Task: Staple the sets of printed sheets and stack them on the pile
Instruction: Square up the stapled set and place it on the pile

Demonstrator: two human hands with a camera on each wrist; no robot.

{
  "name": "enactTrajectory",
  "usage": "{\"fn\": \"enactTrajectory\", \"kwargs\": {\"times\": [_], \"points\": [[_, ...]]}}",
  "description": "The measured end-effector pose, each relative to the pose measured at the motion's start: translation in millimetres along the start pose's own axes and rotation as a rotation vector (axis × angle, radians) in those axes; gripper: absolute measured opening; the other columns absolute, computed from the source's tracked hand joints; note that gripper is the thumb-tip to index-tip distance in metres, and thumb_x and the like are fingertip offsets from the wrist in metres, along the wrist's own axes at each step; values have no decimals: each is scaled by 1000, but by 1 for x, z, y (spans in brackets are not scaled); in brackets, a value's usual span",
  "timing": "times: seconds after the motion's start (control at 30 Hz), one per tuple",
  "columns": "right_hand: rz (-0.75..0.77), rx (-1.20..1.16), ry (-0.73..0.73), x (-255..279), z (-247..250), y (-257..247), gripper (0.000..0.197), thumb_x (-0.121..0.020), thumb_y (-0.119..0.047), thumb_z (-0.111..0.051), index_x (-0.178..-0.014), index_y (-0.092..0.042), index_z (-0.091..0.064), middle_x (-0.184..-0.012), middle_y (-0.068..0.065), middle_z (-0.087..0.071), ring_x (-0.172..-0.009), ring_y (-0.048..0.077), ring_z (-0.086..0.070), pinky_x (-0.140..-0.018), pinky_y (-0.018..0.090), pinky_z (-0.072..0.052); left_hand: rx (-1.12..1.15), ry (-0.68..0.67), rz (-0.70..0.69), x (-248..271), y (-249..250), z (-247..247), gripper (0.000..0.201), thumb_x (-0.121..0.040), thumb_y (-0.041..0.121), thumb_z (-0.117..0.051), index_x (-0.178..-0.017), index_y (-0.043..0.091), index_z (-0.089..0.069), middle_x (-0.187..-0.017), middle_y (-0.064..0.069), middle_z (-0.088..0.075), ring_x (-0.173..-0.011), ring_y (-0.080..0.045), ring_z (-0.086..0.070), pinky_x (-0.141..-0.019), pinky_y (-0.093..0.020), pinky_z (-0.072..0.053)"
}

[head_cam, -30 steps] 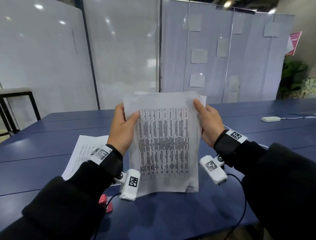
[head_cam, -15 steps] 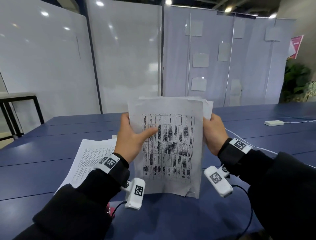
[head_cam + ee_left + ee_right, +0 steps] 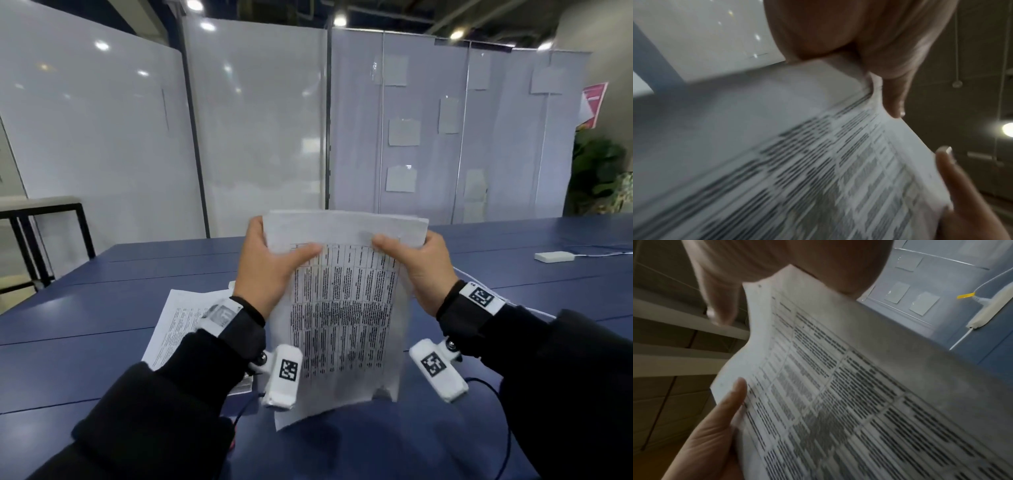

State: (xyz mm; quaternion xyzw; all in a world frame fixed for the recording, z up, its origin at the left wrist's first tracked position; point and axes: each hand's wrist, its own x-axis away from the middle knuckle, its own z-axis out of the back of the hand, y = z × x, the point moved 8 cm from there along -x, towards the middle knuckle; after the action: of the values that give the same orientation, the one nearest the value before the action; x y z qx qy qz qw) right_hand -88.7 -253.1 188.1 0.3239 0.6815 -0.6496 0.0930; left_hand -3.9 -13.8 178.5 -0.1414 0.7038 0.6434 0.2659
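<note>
The set of printed sheets stood upright over the desk, its lower edge at or just above the surface; contact could not be confirmed. Half a second earlier both hands held the set lower on its side edges. By this moment each grip had shifted to the upper corners. The left hand pinched the top-left corner, thumb across the printed face. The right hand pinched the top-right corner likewise. The fingers of both hands were closed on the set. The top edges of the set looked nearly flush, which suggested squaring was almost complete and stapling was due next. The pile lay flat on the desk, left of the set.
</note>
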Motion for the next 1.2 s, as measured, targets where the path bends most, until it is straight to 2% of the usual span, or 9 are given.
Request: {"fn": "enactTrajectory", "kwargs": {"times": [0.13,0.3,0.4,0.5,0.7,0.8,0.97,1.13,1.2], "points": [[-67,-25,-54,-5,4,4,37,-74,-18,-81,-110,-12,-73,-101,5,-80,-87,18,-76,-73,31,-61,53,-3,50,0,-6,6,86,-61,19,-95,-131,13,-45,-117,-6,-72,-102,-13,-74,-88,-29,-61],[-63,3,-19,-2,-9,5,27,-79,-1,-81,-104,-7,-73,-101,9,-80,-93,21,-76,-84,34,-62,7,-75,53,8,-8,-11,73,-75,2,-89,-132,12,-45,-117,2,-71,-99,2,-72,-80,-12,-55],[-84,-43,-4,-8,-1,-1,32,-76,-13,-84,-106,-3,-75,-105,14,-79,-95,27,-75,-90,42,-62,52,-15,73,0,-15,7,71,-75,10,-91,-132,8,-49,-121,-5,-74,-111,-18,-73,-99,-35,-58],[-132,-28,-19,-3,-7,11,38,-78,-13,-84,-113,-1,-74,-110,14,-78,-103,28,-74,-95,44,-59,49,-41,101,8,-23,-1,65,-75,21,-91,-130,11,-58,-119,-2,-76,-113,-18,-72,-107,-48,-53],[-44,-54,62,-22,-18,-25,18,-89,-7,-77,-106,-3,-73,-106,16,-78,-96,28,-76,-86,40,-63,-49,24,-31,-15,31,-9,50,-74,32,-93,-118,21,-71,-109,7,-79,-104,-11,-75,-100,-39,-58],[-72,-51,68,-22,-12,-10,15,-88,-8,-80,-101,-3,-74,-98,11,-79,-89,24,-76,-86,39,-62,-42,39,30,-9,11,2,50,-71,26,-95,-114,17,-71,-106,3,-80,-102,-13,-76,-100,-40,-58],[-142,37,49,2,-9,33,32,-84,-11,-84,-113,-1,-74,-110,11,-78,-108,26,-74,-105,46,-54,-43,-2,142,20,-36,5,43,-77,22,-91,-115,13,-72,-106,2,-80,-102,-14,-76,-101,-44,-57],[-106,17,46,-22,-16,10,67,-76,-25,-93,-123,12,-64,-110,15,-77,-104,25,-75,-100,43,-57,-92,47,88,-3,-8,8,43,-76,35,-91,-109,13,-74,-100,5,-80,-97,-12,-76,-94,-38,-60],[-142,0,6,-18,-20,18,50,-80,-16,-88,-118,9,-69,-108,14,-78,-99,25,-76,-95,41,-59,-66,41,89,0,-11,9,41,-78,29,-90,-112,12,-73,-102,5,-80,-97,-11,-76,-91,-34,-60]]}}
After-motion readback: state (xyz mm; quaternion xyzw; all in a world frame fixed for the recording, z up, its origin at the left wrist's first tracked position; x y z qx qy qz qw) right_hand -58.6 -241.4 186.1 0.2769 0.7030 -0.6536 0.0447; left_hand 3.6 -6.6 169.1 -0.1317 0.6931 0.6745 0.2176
